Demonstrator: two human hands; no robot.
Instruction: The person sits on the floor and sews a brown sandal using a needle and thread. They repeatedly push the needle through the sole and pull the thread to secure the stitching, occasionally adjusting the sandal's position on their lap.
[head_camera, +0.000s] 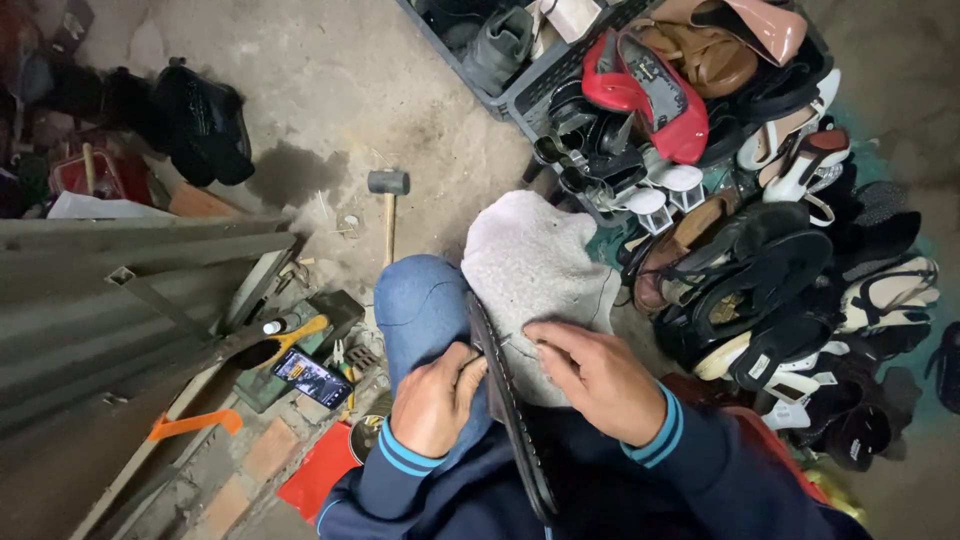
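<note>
Down on the person's lap, over a grey cloth (530, 265), a black shoe sole (505, 400) stands on edge. Left hand (435, 400) grips it steady; right hand (595, 375) pinches something tiny beside it.

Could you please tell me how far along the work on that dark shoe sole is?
Done: cannot tell, no finished stitches show. In hand: the left hand grips the thin dark shoe sole on edge over a grey cloth, while the right hand pinches something small beside it. Left: the heaped pile of shoes waits nearby.
</note>
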